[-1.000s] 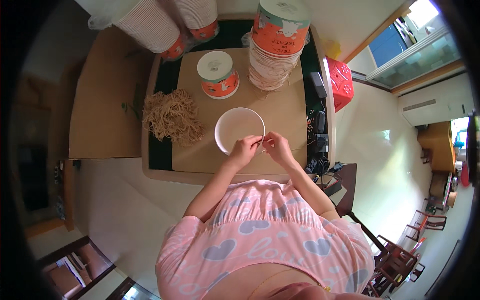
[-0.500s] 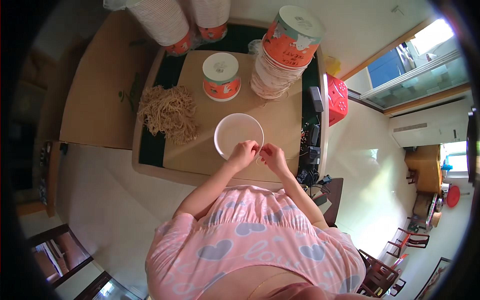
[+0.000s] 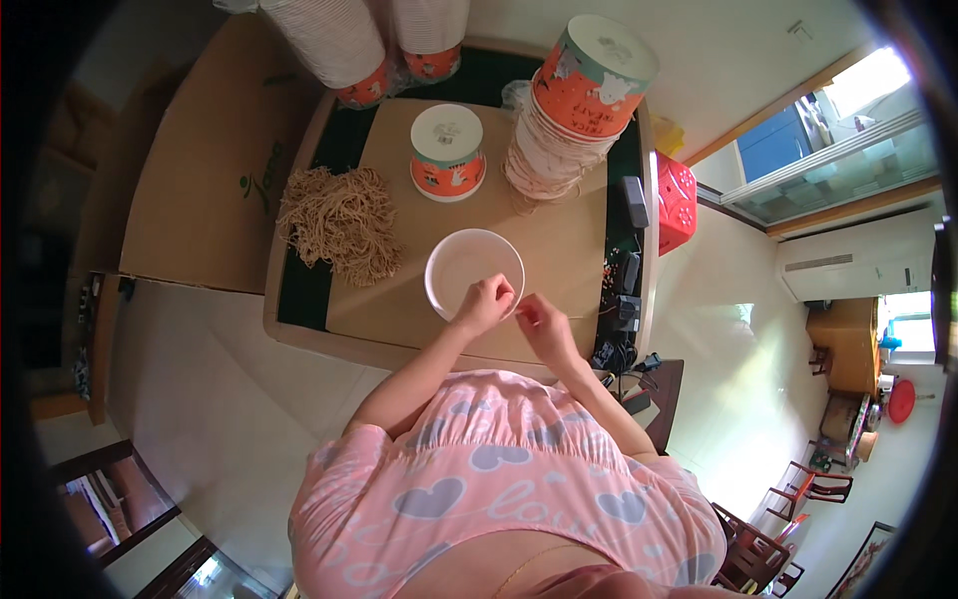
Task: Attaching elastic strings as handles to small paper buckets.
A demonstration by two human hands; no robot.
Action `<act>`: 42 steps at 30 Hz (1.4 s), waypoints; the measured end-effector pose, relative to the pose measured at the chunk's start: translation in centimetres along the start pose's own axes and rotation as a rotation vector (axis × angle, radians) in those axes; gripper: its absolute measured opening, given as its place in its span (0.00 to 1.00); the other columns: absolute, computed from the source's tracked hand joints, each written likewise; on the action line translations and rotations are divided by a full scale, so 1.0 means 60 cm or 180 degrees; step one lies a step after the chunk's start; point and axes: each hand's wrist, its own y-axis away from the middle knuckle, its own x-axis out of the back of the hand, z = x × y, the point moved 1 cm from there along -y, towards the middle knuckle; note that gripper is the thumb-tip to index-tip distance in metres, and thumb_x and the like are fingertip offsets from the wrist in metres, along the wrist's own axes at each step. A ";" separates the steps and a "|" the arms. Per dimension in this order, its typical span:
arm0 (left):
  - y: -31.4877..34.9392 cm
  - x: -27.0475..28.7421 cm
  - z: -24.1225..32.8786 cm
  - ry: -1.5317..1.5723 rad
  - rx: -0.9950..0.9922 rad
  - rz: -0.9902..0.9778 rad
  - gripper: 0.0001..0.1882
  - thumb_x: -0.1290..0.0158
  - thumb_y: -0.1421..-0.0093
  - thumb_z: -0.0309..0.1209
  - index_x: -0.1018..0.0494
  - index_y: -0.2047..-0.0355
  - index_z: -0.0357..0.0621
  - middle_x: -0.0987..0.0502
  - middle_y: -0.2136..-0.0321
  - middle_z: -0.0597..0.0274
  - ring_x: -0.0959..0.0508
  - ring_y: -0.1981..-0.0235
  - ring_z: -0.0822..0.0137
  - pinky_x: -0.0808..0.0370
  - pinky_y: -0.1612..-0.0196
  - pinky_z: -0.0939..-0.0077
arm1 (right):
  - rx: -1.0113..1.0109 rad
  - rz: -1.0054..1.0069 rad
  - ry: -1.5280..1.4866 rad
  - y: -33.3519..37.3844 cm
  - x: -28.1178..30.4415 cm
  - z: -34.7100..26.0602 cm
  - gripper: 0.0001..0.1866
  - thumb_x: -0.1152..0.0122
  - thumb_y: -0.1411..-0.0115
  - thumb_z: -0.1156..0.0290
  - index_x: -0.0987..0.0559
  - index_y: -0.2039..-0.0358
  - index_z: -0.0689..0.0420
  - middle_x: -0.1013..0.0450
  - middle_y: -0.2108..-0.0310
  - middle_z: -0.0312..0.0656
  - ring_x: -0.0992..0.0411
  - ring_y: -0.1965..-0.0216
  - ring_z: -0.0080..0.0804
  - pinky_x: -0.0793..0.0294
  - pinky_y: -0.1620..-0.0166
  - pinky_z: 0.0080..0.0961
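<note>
A white-lined round paper bucket (image 3: 461, 262) stands with its mouth up near the table's front edge. My left hand (image 3: 486, 303) is closed in a pinch at the bucket's near right rim, fingers over the opening. Just to its right, outside the rim, my right hand (image 3: 545, 327) is pinched shut, its fingertips almost touching the left ones. A thin tan cord (image 3: 577, 317) shows faintly beside the right hand; its end between the fingers is too small to see clearly. A tangled heap of tan cords (image 3: 339, 225) lies to the left of the bucket.
Beyond the bucket stands an upside-down orange and green bucket (image 3: 447, 165). A tall stack of upside-down buckets (image 3: 579, 110) with cords hanging from it is at the back right. More nested stacks (image 3: 329, 45) stand back left. Power adapters (image 3: 627, 270) line the right edge.
My right hand has shifted slightly down and turned, its fingers drawn a little from the rim. My left hand has risen slightly at the rim. The bucket stays nearly in place.
</note>
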 end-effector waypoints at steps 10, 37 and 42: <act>-0.005 0.025 -0.013 0.2228 0.1740 -0.0848 0.06 0.58 0.40 0.26 0.33 0.65 0.41 0.30 0.79 0.61 0.30 0.83 0.71 0.33 0.81 0.81 | 0.0458 -0.0699 0.0271 -0.054 -0.010 -0.055 0.08 0.44 0.46 0.75 0.25 0.64 0.57 0.26 0.74 0.48 0.25 0.73 0.43 0.26 0.70 0.30; -0.009 -0.009 -0.043 0.2381 0.1088 -0.0127 0.03 0.48 0.43 0.24 0.25 0.73 0.41 0.30 0.85 0.70 0.41 0.91 0.83 0.50 0.90 0.85 | -0.0598 0.0029 -0.1410 -0.083 -0.044 0.090 0.07 0.41 0.44 0.76 0.22 0.66 0.66 0.25 0.66 0.43 0.28 0.66 0.21 0.26 0.61 0.17; -0.008 -0.009 -0.058 0.2240 0.1083 -0.0057 0.04 0.47 0.43 0.26 0.24 0.71 0.41 0.29 0.85 0.71 0.42 0.91 0.83 0.51 0.90 0.84 | -0.0515 0.0003 -0.1257 -0.086 -0.047 0.094 0.06 0.41 0.44 0.76 0.23 0.67 0.64 0.25 0.66 0.43 0.28 0.71 0.20 0.26 0.69 0.16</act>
